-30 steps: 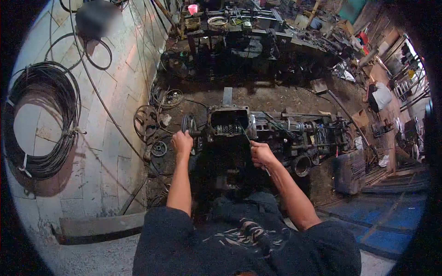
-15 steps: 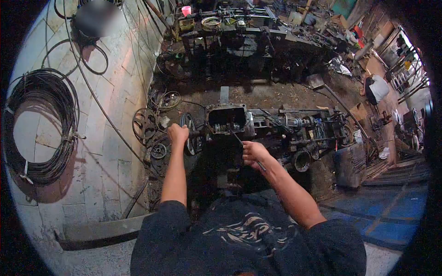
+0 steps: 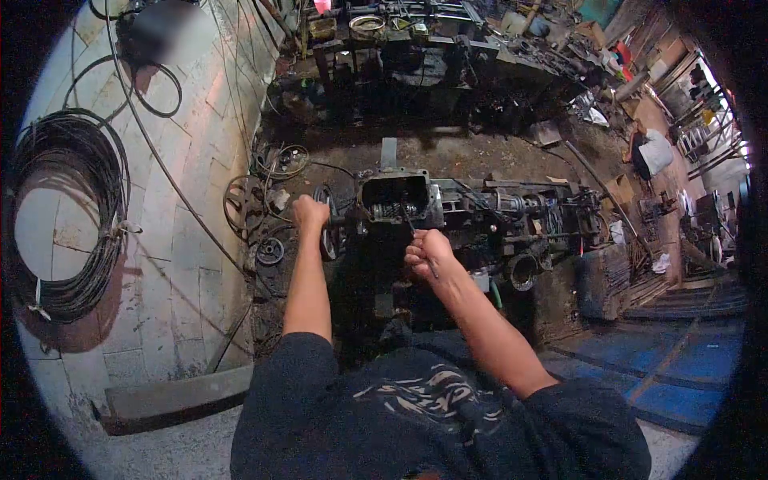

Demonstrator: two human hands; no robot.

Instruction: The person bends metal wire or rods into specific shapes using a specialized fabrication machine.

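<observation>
My left hand [image 3: 310, 213] is closed on the rim of a dark wheel [image 3: 329, 240] at the left end of a machine. In my right hand [image 3: 426, 254] is a thin dark rod [image 3: 434, 270], which runs between the closed fingers. Its far end reaches the front of an open metal housing [image 3: 394, 176], where gears [image 3: 387, 210] show inside. To the right of the housing stretches the rest of the greasy machine [image 3: 512, 202], with a round flange [image 3: 524, 272] on its near side.
A cable coil [image 3: 112, 232] hangs on the left wall. Pulleys [image 3: 270, 251] and a belt lie beside the wheel. A cluttered bench [image 3: 416, 38] stands behind. A person [image 3: 652, 152] is bent down at the far right; blue sheeting [image 3: 680, 376] lies at the lower right.
My right hand has moved slightly left and up, nearer the housing, and the rod now stands steeper. My left hand stays at the wheel. The camera view has shifted a little.
</observation>
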